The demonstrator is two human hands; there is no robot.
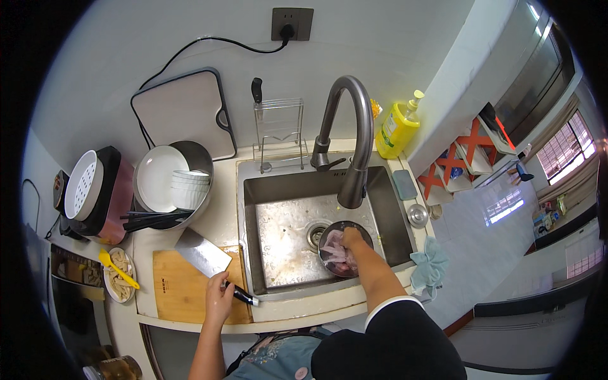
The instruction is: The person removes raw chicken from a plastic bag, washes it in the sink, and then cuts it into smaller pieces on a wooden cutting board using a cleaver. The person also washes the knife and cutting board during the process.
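Observation:
My left hand (220,295) is at the cutting board, its curled fingers against the front of a cleaver's black handle; whether they grip it is unclear. The cleaver (204,251) lies across the wooden cutting board (183,289), its blade reaching past the far edge and its handle past the right side. Inside the stainless steel sink (289,242), my right hand (352,237) reaches into a round bowl (328,270) and closes on pale pink raw meat (335,247). Its fingertips are hidden. The bowl sits right of the drain (315,234), partly covering it.
A faucet (354,185) arches over the sink. Left stands a large metal bowl (202,156) holding dishes and chopsticks; a plate of food (126,292) with a yellow spoon (121,274) is nearer. A soap bottle (398,130) and cloth (429,266) are at right.

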